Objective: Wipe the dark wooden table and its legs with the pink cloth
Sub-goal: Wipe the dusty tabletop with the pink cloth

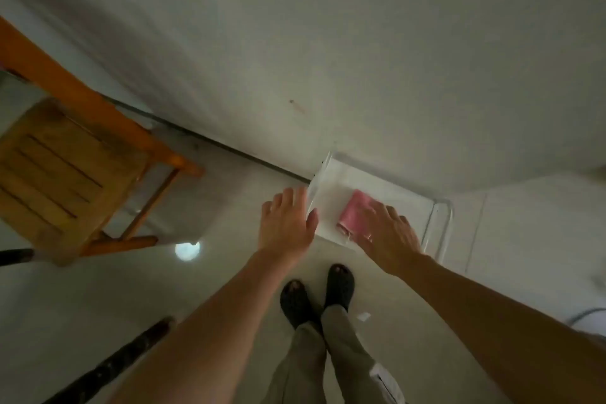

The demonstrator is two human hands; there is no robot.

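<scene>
Pressing the bunched pink cloth (351,214) onto the white bench (328,207), the right hand (388,236) hides half under straight fingers; the left hand (284,226) rests, fingers released.

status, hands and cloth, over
Left hand flat on white box edge. Right hand laid on pink cloth atop the box. Dark table not in view, nothing blocking the cloth.

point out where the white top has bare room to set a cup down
Bare: the strip of white top between the left hand and the pink cloth, and the far band by the wall. Crowded: the near right, under the cloth and right hand.
</scene>
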